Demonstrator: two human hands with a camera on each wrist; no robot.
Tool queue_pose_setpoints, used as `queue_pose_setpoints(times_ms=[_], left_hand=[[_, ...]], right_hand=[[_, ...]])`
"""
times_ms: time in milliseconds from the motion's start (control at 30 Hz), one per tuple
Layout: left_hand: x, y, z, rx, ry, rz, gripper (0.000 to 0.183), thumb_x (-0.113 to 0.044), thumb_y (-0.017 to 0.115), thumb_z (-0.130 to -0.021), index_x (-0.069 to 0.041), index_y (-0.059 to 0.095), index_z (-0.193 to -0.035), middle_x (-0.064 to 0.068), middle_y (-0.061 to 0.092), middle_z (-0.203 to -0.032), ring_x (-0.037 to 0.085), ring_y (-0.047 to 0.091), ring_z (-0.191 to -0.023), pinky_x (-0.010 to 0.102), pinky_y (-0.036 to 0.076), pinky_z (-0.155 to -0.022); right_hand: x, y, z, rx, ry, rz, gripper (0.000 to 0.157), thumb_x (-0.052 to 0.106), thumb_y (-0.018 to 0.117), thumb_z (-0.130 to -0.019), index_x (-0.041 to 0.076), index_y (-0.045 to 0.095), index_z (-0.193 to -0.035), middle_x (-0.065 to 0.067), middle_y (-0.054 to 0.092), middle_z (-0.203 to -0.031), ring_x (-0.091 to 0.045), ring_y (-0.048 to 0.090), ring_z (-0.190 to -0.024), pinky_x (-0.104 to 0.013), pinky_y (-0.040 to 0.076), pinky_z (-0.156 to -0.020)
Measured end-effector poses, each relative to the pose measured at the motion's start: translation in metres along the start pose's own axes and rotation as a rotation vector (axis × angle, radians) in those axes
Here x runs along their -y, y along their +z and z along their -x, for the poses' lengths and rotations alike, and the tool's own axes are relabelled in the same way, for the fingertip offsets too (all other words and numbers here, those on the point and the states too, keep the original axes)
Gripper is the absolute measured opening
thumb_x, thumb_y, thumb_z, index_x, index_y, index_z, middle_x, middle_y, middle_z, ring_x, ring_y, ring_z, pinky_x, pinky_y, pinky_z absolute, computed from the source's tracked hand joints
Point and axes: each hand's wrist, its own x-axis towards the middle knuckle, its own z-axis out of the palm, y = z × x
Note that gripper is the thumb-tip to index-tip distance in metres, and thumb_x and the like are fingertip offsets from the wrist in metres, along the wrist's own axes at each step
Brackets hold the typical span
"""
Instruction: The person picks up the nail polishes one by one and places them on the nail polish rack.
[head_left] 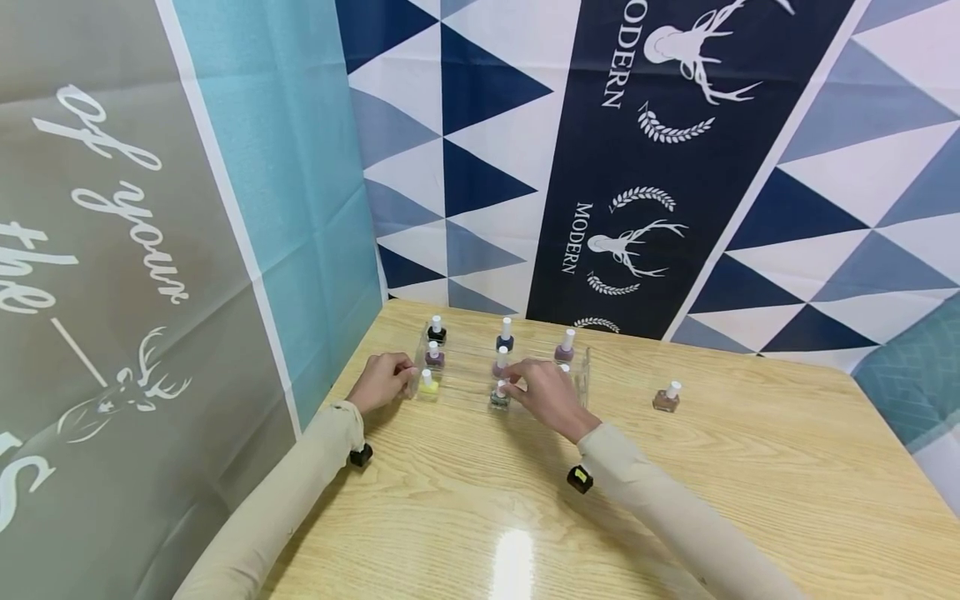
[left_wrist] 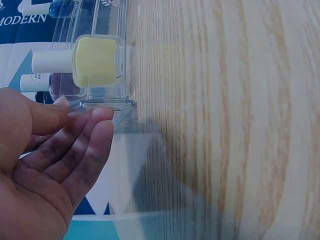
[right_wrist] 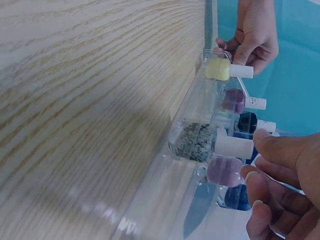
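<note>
A clear tiered display rack (left_wrist: pixel 107 104) stands at the back of the table with nail polish bottles on its steps. My left hand (head_left: pixel 381 381) pinches the rack's left end between thumb and fingers, beside a yellow nail polish (left_wrist: pixel 97 61). At the front step's middle stands a speckled grey nail polish (right_wrist: pixel 192 141) with a white cap. My right hand (head_left: pixel 546 393) is at that cap, thumb and fingertips slightly parted around its end. Behind it are a mauve nail polish (right_wrist: pixel 224 171) and a dark blue nail polish (head_left: pixel 505 342).
A brown nail polish (head_left: pixel 665 402) stands alone on the wooden table (head_left: pixel 450 500), right of the rack. More bottles fill the rack's left column, including a black one (head_left: pixel 437 335), and a purple one (head_left: pixel 564 353) stands at its back right. Patterned cloth hangs behind.
</note>
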Motion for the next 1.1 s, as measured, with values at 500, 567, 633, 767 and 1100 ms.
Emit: queue_pose_setpoints(times_ms=[500,567,633,767,1100], left_hand=[[0.0,-0.004,-0.003,-0.022,-0.015,-0.026,0.018,-0.011,0.06,-0.106,-0.005,0.071,-0.092,0.007,0.065,-0.072,0.017,0.059,-0.061,0.032,0.047,-0.051],[0.0,-0.004,-0.002,-0.024,-0.023,-0.026,0.018,-0.011,0.061,-0.105,-0.006,0.071,-0.091,0.006,0.065,-0.072,0.017,0.059,-0.061,0.032,0.048,-0.052],[0.001,-0.003,-0.001,-0.023,-0.022,-0.029,0.018,-0.012,0.061,-0.105,-0.007,0.07,-0.091,0.005,0.065,-0.071,0.017,0.06,-0.061,0.032,0.048,-0.052],[0.004,-0.002,0.0,-0.019,-0.006,-0.024,0.018,-0.013,0.061,-0.105,-0.008,0.071,-0.091,0.005,0.066,-0.07,0.018,0.061,-0.06,0.033,0.048,-0.052],[-0.001,0.002,0.001,0.0,-0.009,-0.016,0.017,-0.014,0.061,-0.106,-0.008,0.07,-0.093,0.007,0.067,-0.072,0.017,0.061,-0.06,0.031,0.047,-0.05]], right_hand=[[-0.016,-0.034,0.018,-0.042,0.007,0.059,0.012,0.012,0.082,-0.089,0.009,0.08,-0.101,-0.001,0.078,-0.095,-0.014,0.069,-0.07,-0.038,0.055,-0.061],[-0.02,-0.039,0.021,-0.05,0.01,0.06,0.013,0.013,0.083,-0.089,0.009,0.08,-0.101,-0.002,0.078,-0.096,-0.014,0.069,-0.07,-0.039,0.056,-0.062],[-0.023,-0.043,0.024,-0.062,0.017,0.058,0.013,0.013,0.083,-0.088,0.01,0.08,-0.101,-0.001,0.077,-0.096,-0.014,0.069,-0.07,-0.039,0.056,-0.063],[-0.031,-0.05,0.031,-0.093,0.019,0.052,0.013,0.013,0.083,-0.088,0.009,0.08,-0.1,-0.001,0.076,-0.094,-0.013,0.068,-0.067,-0.04,0.056,-0.063],[-0.056,-0.072,0.056,-0.162,0.091,0.063,0.009,0.014,0.08,-0.091,0.008,0.079,-0.099,-0.003,0.075,-0.091,-0.007,0.057,-0.061,-0.033,0.048,-0.057]])
